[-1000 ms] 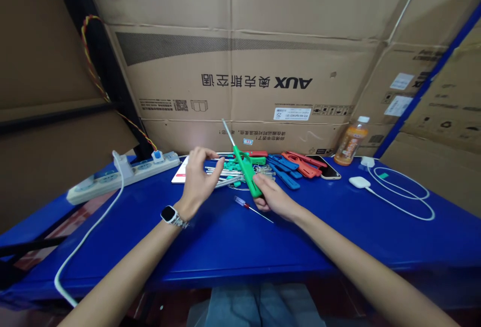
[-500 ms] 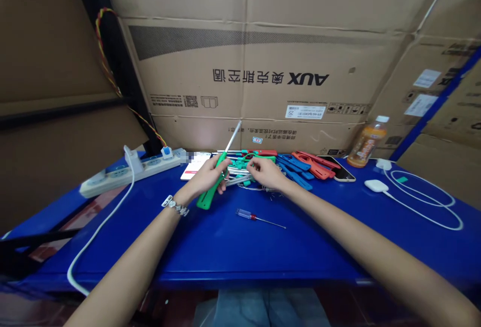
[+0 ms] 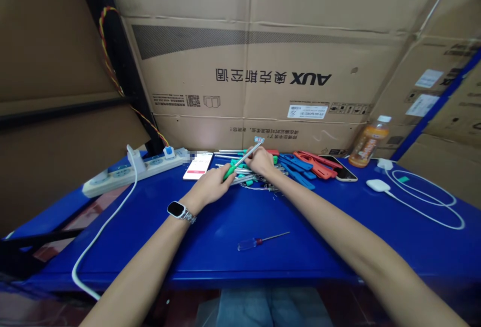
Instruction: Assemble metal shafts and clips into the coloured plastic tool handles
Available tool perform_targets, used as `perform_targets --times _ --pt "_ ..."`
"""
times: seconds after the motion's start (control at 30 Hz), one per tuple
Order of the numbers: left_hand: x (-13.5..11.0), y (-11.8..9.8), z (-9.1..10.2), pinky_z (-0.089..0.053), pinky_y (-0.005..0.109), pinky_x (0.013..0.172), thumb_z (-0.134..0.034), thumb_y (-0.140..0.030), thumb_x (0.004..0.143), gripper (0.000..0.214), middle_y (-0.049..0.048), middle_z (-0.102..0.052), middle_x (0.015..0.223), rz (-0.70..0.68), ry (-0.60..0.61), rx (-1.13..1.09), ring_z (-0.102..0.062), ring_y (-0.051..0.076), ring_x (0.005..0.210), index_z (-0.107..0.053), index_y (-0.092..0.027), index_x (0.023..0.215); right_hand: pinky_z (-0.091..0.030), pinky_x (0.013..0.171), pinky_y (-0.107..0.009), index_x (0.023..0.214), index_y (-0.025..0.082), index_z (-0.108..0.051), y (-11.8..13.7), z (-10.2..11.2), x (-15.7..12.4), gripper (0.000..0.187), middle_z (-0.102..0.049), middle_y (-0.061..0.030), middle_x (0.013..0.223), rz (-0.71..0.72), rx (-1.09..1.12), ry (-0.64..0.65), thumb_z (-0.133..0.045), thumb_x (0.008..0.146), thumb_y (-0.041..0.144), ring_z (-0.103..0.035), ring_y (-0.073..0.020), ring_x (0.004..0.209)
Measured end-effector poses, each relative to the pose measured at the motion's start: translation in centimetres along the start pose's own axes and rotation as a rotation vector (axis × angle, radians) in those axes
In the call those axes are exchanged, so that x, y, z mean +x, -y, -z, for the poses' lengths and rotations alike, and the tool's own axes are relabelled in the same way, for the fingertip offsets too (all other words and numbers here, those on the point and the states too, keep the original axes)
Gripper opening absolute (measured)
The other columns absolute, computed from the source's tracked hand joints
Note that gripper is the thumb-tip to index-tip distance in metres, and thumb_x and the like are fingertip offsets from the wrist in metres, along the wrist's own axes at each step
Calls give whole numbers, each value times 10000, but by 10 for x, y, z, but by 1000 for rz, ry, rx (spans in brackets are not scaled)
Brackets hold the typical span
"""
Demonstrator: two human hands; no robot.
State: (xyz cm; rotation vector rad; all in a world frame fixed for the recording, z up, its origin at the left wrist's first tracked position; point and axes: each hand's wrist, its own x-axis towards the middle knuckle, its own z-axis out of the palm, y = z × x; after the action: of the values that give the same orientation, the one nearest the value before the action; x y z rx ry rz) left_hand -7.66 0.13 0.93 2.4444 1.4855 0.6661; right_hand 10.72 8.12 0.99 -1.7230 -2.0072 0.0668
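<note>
My left hand (image 3: pixel 210 185), with a watch on the wrist, is closed around the green handle of a long-nozzle lighter (image 3: pixel 240 161). Its metal tube points up and right. My right hand (image 3: pixel 261 160) is pinched on the far end of that tube, above a pile of green, blue and red lighters (image 3: pixel 289 164) at the back of the blue table (image 3: pixel 210 247). A small screwdriver (image 3: pixel 259 240) with a clear handle lies loose on the table nearer to me.
A white power strip (image 3: pixel 128 172) with a cable lies at the left. A card (image 3: pixel 198 165), a phone (image 3: pixel 340 169), an orange drink bottle (image 3: pixel 366 141) and a white charger with coiled cable (image 3: pixel 413 194) sit along the back. Cardboard boxes (image 3: pixel 263 66) wall the rear.
The green lighter passed from my right hand to my left. My right hand moved onto the metal tube's tip. The view shifted, so the screwdriver now shows lower on the table.
</note>
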Motion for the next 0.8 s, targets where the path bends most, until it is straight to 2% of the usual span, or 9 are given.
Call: perform_targets --times 0.07,0.17,0.23,0.33,0.43,0.57,0.67,0.8 --pt "-1 -2 1 -300 285 566 -354 -414 988 259 8 -550 676 9 3 22 -543 201 612 -461 -223 849 -482 767 -314 928 208 -687 -6 7 -8 228 -738 -78 971 -40 149 -83 -550 850 373 -679 -242 947" --pt "-1 -4 2 -311 287 568 -357 -411 989 253 12 -561 677 10 6 40 -558 208 617 -467 -222 862 -504 697 -293 811 194 -640 -19 16 -25 164 -730 -49 801 -60 550 -181 -582 790 346 -704 -217 806" --pt "0 -5 2 -332 292 581 -361 -409 988 254 25 -590 709 -1 0 41 -574 212 640 -485 -219 873 -507 602 -263 791 193 -588 -27 21 -39 150 -697 -24 701 -73 830 -142 -620 735 328 -709 -202 714" --pt "1 -6 0 -355 295 595 -362 -418 987 265 38 -621 760 -20 2 45 -587 213 659 -511 -215 904 -486 482 -235 779 198 -546 -34 27 -59 230 -663 -3 689 -106 1143 -24 -675 680 360 -673 -168 589" --pt "1 -9 -2 -355 297 594 -337 -459 997 313 33 -618 752 -42 40 97 -589 219 645 -523 -217 933 -481 458 -231 781 186 -592 -37 31 -73 277 -615 14 696 -124 1244 29 -697 675 419 -595 -120 541" --pt "-3 -13 1 -340 303 596 -290 -496 1009 362 18 -597 702 -88 78 131 -576 226 616 -526 -222 1002 -401 430 -195 800 185 -598 -42 33 -81 382 -460 77 574 -144 1332 4 -694 699 541 -415 -62 458" --pt "-7 -17 7 -339 302 610 -287 -478 1013 347 3 -598 675 -137 93 92 -569 214 604 -526 -227 1001 -313 403 -169 858 225 -528 -45 36 -83 464 -338 131 490 -135 1488 -23 -755 657 575 -298 -52 413" --pt "-10 -21 11 -351 300 631 -300 -452 1013 346 -1 -612 665 -201 131 50 -570 197 609 -531 -224 893 -310 410 -168 752 236 -412 -47 44 -85 535 -342 137 461 -142 1604 10 -808 627 573 -267 -48 403"
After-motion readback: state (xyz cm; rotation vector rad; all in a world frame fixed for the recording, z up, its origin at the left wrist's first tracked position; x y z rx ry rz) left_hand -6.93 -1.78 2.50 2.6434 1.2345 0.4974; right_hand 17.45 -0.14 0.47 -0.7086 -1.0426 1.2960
